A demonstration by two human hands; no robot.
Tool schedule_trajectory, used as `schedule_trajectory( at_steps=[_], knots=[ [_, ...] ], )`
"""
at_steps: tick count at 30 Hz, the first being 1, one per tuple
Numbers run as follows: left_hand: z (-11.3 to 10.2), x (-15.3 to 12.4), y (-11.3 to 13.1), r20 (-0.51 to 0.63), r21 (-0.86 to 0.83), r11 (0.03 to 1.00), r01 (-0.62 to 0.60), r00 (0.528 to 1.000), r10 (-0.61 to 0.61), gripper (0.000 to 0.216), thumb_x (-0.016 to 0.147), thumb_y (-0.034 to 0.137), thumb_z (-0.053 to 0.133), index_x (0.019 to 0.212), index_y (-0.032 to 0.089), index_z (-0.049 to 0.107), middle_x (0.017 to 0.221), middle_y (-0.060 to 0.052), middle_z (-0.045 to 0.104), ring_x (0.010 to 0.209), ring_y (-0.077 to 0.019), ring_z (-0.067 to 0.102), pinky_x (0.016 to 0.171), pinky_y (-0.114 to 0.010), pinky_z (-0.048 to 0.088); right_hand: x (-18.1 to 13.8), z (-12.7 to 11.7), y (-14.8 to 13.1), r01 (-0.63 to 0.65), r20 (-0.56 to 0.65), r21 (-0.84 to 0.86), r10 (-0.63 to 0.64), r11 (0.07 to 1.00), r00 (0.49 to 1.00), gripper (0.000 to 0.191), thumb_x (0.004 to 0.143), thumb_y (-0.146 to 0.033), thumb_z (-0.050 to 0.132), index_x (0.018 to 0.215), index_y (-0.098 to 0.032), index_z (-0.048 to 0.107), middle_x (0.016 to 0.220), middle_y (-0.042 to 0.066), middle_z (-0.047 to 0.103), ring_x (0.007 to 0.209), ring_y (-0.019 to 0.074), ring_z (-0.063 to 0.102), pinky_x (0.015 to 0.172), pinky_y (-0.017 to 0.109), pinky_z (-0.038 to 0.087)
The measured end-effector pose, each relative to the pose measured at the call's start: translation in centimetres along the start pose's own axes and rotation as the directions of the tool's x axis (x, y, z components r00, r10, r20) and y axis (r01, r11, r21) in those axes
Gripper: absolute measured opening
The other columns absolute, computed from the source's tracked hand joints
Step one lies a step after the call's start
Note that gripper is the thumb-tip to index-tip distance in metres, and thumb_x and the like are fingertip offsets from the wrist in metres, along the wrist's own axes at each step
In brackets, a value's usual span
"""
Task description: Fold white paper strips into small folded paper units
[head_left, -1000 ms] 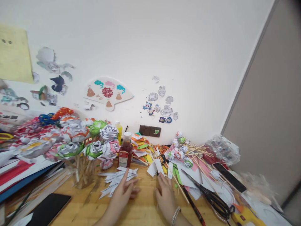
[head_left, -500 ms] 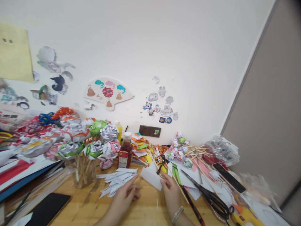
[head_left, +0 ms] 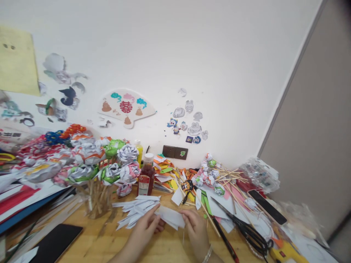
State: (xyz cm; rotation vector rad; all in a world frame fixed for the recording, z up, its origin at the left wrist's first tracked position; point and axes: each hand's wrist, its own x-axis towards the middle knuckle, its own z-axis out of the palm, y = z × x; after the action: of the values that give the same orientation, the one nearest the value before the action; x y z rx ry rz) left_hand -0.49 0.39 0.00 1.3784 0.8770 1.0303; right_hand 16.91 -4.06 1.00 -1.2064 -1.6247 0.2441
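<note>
Between my two hands a white paper strip (head_left: pixel 172 216) is held over the table, roughly level. My left hand (head_left: pixel 149 223) grips its left end, thumb on top and fingers curled beneath. The fingertips of my right hand (head_left: pixel 194 225) pinch the right end; a bracelet circles that wrist. Just behind my left hand lies a fanned pile of white folded paper strips (head_left: pixel 134 210). To the right of my right hand are a thin wooden stick (head_left: pixel 210 215) and a black pen-like tool (head_left: pixel 225 239).
Large black scissors (head_left: pixel 244 226) lie at the right, near a phone (head_left: pixel 267 207) and a yellow tool (head_left: pixel 287 252). Paper flowers (head_left: pixel 89 153) stand in a clear container at the left. A red bottle (head_left: pixel 146 175) stands behind the strips. A dark tablet (head_left: pixel 57 243) lies front left.
My right hand has brought the white paper strip leftward to my left hand, which has closed on its left end. The right wrist has shifted slightly down.
</note>
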Motion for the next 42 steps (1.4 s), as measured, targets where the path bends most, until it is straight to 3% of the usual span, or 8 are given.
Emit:
schedule_trajectory(
  at_steps=[3,7,11,14,19,28,35,42],
  knots=[
    [0.5,-0.1,0.1,0.084,-0.031,0.995,0.1,0.992,-0.097,0.064,0.067,0.049,0.045,0.116,0.01,0.031,0.039,0.002,0.058,0.037,-0.0149,0.053,0.038,-0.022,0.038,-0.2,-0.3,-0.3,0.015,-0.105,-0.002,-0.015,1.0,0.994,0.021,0.08,-0.024,0.037,0.086,-0.02,0.058,0.085,0.006,0.061,0.081,0.0188,0.054,0.072,0.031,0.043],
    [1.5,-0.4,0.3,0.243,-0.178,0.948,0.265,0.945,-0.219,0.052,0.062,0.052,0.049,0.097,0.015,0.041,0.05,-0.001,0.062,0.036,-0.0157,0.056,0.033,-0.02,0.035,-0.5,-0.1,-1.0,0.195,0.058,-0.056,-0.192,0.979,0.98,0.025,0.081,-0.022,0.035,0.099,-0.022,0.053,0.088,0.006,0.063,0.08,0.0181,0.056,0.069,0.03,0.044],
    [2.0,-1.4,1.2,0.279,-0.355,0.896,0.266,0.945,-0.17,0.029,0.069,0.044,0.048,0.08,0.019,0.043,0.067,-0.003,0.063,0.059,-0.0163,0.061,0.048,-0.024,0.043,-0.5,0.0,-2.0,0.485,0.243,-0.071,-0.457,0.871,0.856,0.034,0.079,-0.02,0.039,0.113,-0.023,0.041,0.092,0.006,0.063,0.08,0.0172,0.058,0.069,0.028,0.045],
    [2.0,-1.8,2.0,0.286,-0.444,0.865,0.233,0.952,-0.109,0.023,0.072,0.041,0.046,0.075,0.018,0.046,0.076,-0.003,0.062,0.071,-0.0164,0.058,0.062,-0.029,0.043,-0.4,0.0,-2.4,0.526,0.26,-0.074,-0.493,0.847,0.83,0.036,0.08,-0.018,0.037,0.115,-0.023,0.038,0.097,0.006,0.062,0.085,0.0171,0.057,0.073,0.029,0.045],
    [1.8,-1.3,1.7,0.208,-0.295,0.937,0.186,0.97,-0.127,0.033,0.059,0.047,0.056,0.072,0.016,0.055,0.069,-0.002,0.061,0.068,-0.0169,0.054,0.062,-0.026,0.04,-0.8,0.1,-2.0,0.338,0.205,-0.011,-0.329,0.941,0.922,0.033,0.078,-0.021,0.04,0.111,-0.022,0.042,0.098,0.006,0.059,0.086,0.0182,0.055,0.074,0.029,0.044],
    [1.7,-1.1,1.4,0.103,-0.268,0.934,0.237,0.971,-0.216,0.035,0.058,0.049,0.057,0.06,0.015,0.053,0.046,0.004,0.052,0.042,-0.0089,0.044,0.042,-0.019,0.032,-1.8,1.1,-1.0,0.266,0.003,0.046,-0.266,0.963,0.964,0.019,0.075,-0.022,0.044,0.094,-0.022,0.047,0.085,0.006,0.055,0.071,0.0178,0.052,0.065,0.03,0.042],
    [2.4,-2.3,2.4,0.359,-0.215,0.934,0.287,0.912,-0.198,0.037,0.064,0.049,0.051,0.07,0.013,0.054,0.054,-0.003,0.061,0.046,-0.0124,0.053,0.046,-0.023,0.04,-1.0,2.4,-1.5,-0.112,0.265,0.638,-0.081,0.762,0.961,0.052,0.072,-0.048,0.044,0.114,-0.022,0.028,0.103,0.011,0.05,0.083,0.0214,0.052,0.07,0.035,0.042],
    [2.3,-2.0,1.5,0.431,-0.146,0.958,0.246,0.888,-0.162,0.043,0.061,0.055,0.049,0.065,0.013,0.055,0.052,-0.003,0.061,0.043,-0.0126,0.054,0.044,-0.022,0.04,-1.5,3.2,-0.3,-0.274,0.352,0.662,0.034,0.698,0.936,0.062,0.066,-0.048,0.052,0.116,-0.023,0.026,0.092,0.008,0.054,0.066,0.0163,0.055,0.06,0.031,0.044]
  ],
)
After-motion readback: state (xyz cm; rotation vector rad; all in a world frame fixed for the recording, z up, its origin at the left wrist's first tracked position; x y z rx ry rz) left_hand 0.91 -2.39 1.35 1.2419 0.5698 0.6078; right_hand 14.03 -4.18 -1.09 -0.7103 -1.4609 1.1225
